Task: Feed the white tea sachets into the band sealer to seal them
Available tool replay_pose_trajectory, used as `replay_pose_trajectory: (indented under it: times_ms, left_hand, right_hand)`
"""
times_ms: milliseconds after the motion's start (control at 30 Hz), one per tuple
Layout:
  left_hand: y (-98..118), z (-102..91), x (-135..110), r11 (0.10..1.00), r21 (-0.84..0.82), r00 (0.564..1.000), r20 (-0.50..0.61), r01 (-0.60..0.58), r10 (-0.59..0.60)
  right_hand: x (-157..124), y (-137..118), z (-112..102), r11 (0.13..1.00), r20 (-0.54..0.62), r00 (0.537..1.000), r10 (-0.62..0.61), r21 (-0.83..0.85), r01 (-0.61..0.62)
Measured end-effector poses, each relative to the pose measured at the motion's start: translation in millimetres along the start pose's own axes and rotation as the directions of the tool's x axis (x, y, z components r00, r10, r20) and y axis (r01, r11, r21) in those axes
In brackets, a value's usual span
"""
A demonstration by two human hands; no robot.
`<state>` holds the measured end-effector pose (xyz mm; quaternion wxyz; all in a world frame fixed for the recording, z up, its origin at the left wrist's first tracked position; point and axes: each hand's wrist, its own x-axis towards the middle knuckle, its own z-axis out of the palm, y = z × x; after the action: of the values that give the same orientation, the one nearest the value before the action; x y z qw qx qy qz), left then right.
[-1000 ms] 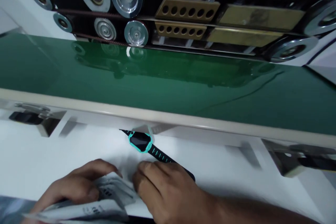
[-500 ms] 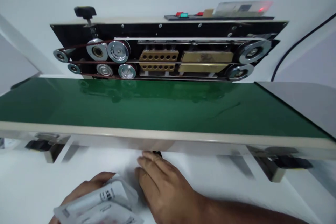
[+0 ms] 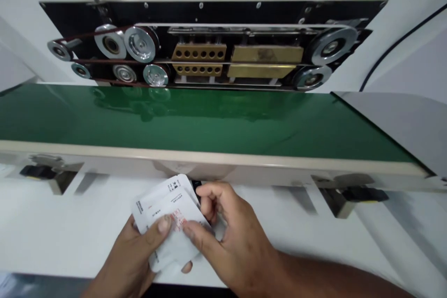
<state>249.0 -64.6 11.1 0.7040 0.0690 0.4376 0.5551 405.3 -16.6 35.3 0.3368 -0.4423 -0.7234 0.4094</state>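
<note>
A small stack of flat white pouches [image 3: 174, 247] with black and red print is held tilted in front of me, below the machine's front edge. My left hand [image 3: 131, 253] grips the stack from the lower left, thumb across the front and a fingertip showing under the bottom edge. At the right side, my right hand [image 3: 239, 237] has its thumb pressed on the front pouch beside the red print, its other fingers curled by the edge. Those curled fingers are partly hidden. The pouches are slightly fanned, with one corner standing higher at the top.
Behind the hands runs a green conveyor belt [image 3: 195, 125] with a pale front rail [image 3: 244, 158]. Beyond it stands a sealing machine with metal pulleys [image 3: 141, 45] and brass blocks [image 3: 267, 54]. Black knobs [image 3: 366, 194] sit on brackets below the belt. A black cable [image 3: 394, 51] hangs at right.
My left hand has raised the pouches and turned their printed faces toward me. My right hand has moved from flat near the rail to grasping their right side. The view has tilted down.
</note>
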Motion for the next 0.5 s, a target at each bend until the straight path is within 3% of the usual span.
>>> replay_pose_trajectory:
  times_ms: [133, 300, 500]
  left_hand:
    - [-1, 2.5, -2, 0.999, -0.032, 0.998, -0.067, -0.022, 0.020]
    - [-1, -1.6, -3, 1.000, 0.024, 0.998, -0.067, 0.012, -0.010]
    - [-3, -4.1, -6, 0.979, 0.183, 0.987, -0.146, 0.089, -0.062]
  right_hand:
    - [-2, 3, 4, 0.991, 0.022, 0.998, -0.061, -0.118, 0.063]
    - [0, -1, -8, 0.998, 0.003, 0.999, 0.048, -0.029, -0.048]
    - [-11, -9, -28, 0.987, 0.004, 0.994, -0.113, -0.118, 0.113]
